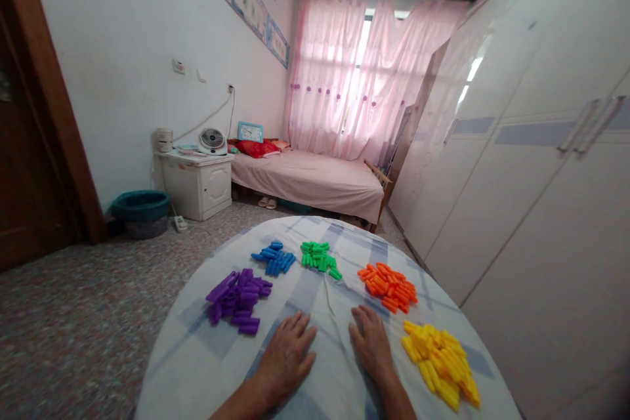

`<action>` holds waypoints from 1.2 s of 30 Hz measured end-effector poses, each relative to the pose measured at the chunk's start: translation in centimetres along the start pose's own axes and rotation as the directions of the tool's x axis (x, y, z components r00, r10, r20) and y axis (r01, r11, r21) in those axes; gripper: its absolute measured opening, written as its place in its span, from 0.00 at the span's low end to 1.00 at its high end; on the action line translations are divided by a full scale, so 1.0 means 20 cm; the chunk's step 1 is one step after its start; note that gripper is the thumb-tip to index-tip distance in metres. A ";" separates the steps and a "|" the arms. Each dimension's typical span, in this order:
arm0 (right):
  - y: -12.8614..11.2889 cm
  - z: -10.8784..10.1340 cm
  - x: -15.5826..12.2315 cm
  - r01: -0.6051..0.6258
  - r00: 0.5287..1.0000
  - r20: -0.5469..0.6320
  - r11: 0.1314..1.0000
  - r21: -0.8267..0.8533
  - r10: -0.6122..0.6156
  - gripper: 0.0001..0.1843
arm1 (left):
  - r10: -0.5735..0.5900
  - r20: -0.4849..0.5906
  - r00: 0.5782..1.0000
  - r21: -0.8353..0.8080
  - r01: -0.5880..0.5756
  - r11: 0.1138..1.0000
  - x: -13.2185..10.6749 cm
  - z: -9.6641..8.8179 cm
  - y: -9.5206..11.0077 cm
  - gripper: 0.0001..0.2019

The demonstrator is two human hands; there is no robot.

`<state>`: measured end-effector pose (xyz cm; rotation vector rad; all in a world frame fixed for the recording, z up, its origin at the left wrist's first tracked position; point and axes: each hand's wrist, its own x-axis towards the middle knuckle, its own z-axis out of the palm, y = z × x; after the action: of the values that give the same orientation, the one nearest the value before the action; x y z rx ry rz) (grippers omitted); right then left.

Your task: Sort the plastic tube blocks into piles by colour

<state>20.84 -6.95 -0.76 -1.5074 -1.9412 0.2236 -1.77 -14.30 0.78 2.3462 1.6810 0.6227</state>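
Note:
Palm down on the tablecloth, my left hand (pixel 287 356) lies flat with its fingers a little apart, holding nothing. My right hand (pixel 370 341) rests the same way across from it, also holding nothing. Small plastic pieces, like pen caps, lie around them in piles sorted by colour. The purple pile (pixel 239 298) is nearest my left hand, with the blue pile (pixel 273 258) beyond it. At the far middle sits the green pile (pixel 319 257). The orange pile (pixel 388 287) lies just past my right hand, and the yellow pile (pixel 441 361) is to its right.
The round table (pixel 182 367) has a white and blue checked cloth. Past it stands a pink-covered bed (pixel 310 174). A white wardrobe (pixel 531 164) lines the right side. On the left are a white cabinet (pixel 216 191) with a fan (pixel 213 139) and a teal-lined bin (pixel 140 205).

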 end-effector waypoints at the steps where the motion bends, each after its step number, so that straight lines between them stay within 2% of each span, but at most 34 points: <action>1: -0.02 0.00 -0.04 0.003 1.000 0.012 0.999 -0.051 -0.002 0.22 | 0.002 -0.011 1.000 -0.011 -0.002 1.000 0.00 0.00 0.00 0.21; 5: -0.09 0.01 -0.21 -0.005 1.000 0.027 0.989 -0.149 0.009 0.23 | 0.013 -0.051 0.999 -0.044 -0.016 0.999 0.00 0.01 0.00 0.20; 9: -0.06 -0.04 -0.27 -0.009 1.000 -0.003 0.999 0.031 0.009 0.22 | 0.012 -0.085 0.996 -0.081 -0.019 0.996 0.00 0.02 -0.02 0.18; 11: 0.01 -0.12 -0.24 -0.023 0.993 -0.112 0.993 0.114 0.036 0.24 | 0.006 -0.101 0.995 -0.100 -0.016 0.995 0.01 0.02 -0.03 0.18; 12: 0.06 -0.17 -0.23 -0.034 0.976 -0.209 0.994 0.105 0.055 0.26 | 0.000 -0.108 0.994 -0.106 -0.012 0.994 0.01 0.03 -0.04 0.18; 14: 0.18 -0.29 -0.19 -0.097 0.894 -0.437 0.995 0.021 0.097 0.30 | -0.005 -0.113 0.994 -0.106 -0.007 0.994 0.01 0.04 -0.05 0.19; 16: 0.31 -0.42 -0.18 -0.245 0.807 -0.569 0.967 -0.075 0.160 0.33 | -0.001 -0.109 0.994 -0.099 -0.010 0.995 0.01 0.04 -0.06 0.19; 18: 0.44 -0.53 -0.19 -0.459 0.725 -0.612 0.884 -0.086 0.316 0.34 | 0.008 -0.109 0.994 -0.093 -0.019 0.995 0.02 0.04 -0.07 0.18; 19: 0.49 -0.56 -0.20 -0.551 0.690 -0.592 0.833 -0.057 0.416 0.34 | 0.013 -0.114 0.993 -0.092 -0.024 0.995 0.02 0.05 -0.08 0.18; 21: 0.58 -0.60 -0.23 -0.646 0.651 -0.527 0.763 -0.007 0.546 0.33 | 0.023 -0.128 0.992 -0.093 -0.035 0.995 0.03 0.05 -0.08 0.17; 23: 0.62 -0.60 -0.24 -0.653 0.664 -0.468 0.758 0.018 0.583 0.32 | 0.032 -0.142 0.989 -0.094 -0.045 0.995 0.03 0.06 -0.09 0.17; 26: 0.61 -0.57 -0.22 -0.602 0.720 -0.397 0.797 0.050 0.569 0.32 | 0.046 -0.154 0.987 -0.093 -0.061 0.994 0.03 0.06 -0.10 0.17; 30: 0.53 -0.50 -0.15 -0.517 0.795 -0.305 0.849 0.111 0.524 0.35 | 0.061 -0.170 0.984 -0.083 -0.076 0.994 0.03 0.07 -0.11 0.16; 36: 0.37 -0.33 -0.11 -0.411 0.863 -0.248 0.897 0.161 0.440 0.35 | 0.084 -0.197 0.977 -0.081 -0.101 0.992 0.04 0.08 -0.13 0.16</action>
<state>30.88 -8.31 -0.24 -1.7796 -1.3389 0.2798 -2.98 -12.62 -1.55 2.3766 1.5867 0.9523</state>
